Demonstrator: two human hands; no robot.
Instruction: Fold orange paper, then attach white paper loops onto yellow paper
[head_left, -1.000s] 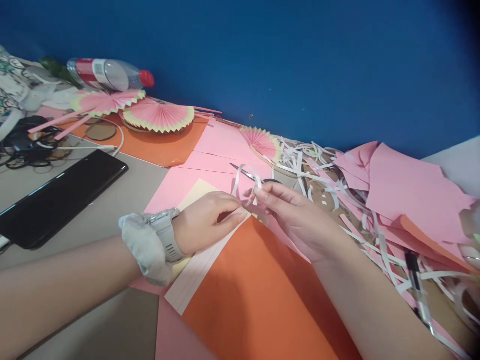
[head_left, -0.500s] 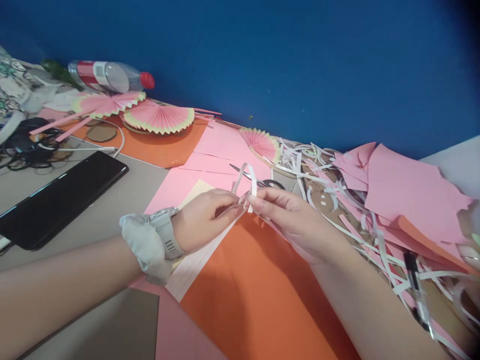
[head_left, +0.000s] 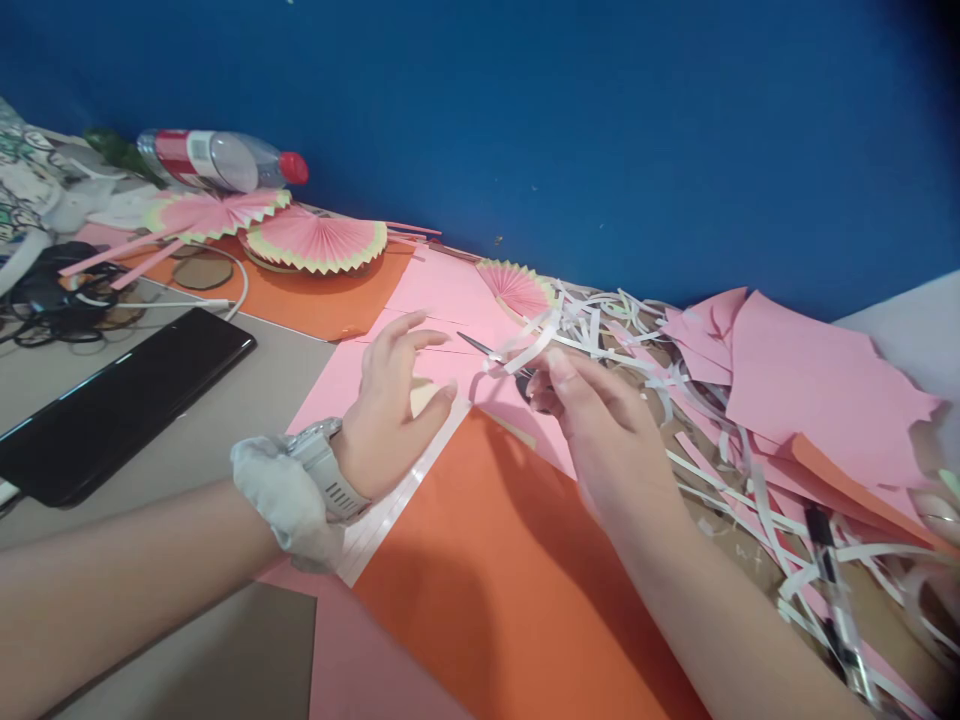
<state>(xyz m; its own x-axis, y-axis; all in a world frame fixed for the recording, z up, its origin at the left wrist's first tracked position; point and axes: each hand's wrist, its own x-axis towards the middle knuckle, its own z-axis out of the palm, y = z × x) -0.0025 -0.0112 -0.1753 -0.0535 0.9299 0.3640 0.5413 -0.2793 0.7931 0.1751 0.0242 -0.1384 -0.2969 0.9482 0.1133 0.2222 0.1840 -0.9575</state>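
My right hand (head_left: pixel 607 420) pinches a white, curling strip of paper (head_left: pixel 536 348) between thumb and fingers, held up off the table. My left hand (head_left: pixel 390 410), with a grey watch at its wrist, is raised with fingers spread and holds nothing. Under both hands lies an orange sheet of paper (head_left: pixel 502 570). Along its left edge runs a whitish, shiny band (head_left: pixel 394 505). Pink paper (head_left: pixel 360 365) lies beneath. Behind the strip are scissors (head_left: pixel 478 346), their handles partly hidden by my right hand.
White strips (head_left: pixel 596 335) and cut pink paper (head_left: pixel 825 390) heap up on the right, with a pen (head_left: pixel 840 590). At left lie a phone (head_left: pixel 127 400), cables (head_left: pixel 52 300), folded pink fans (head_left: pixel 319 240) and a bottle (head_left: pixel 225 160) against a blue wall (head_left: pixel 525 130).
My hands were together at the orange sheet's corner and have parted. The left has let go and opened. The right has moved slightly right with the white strip.
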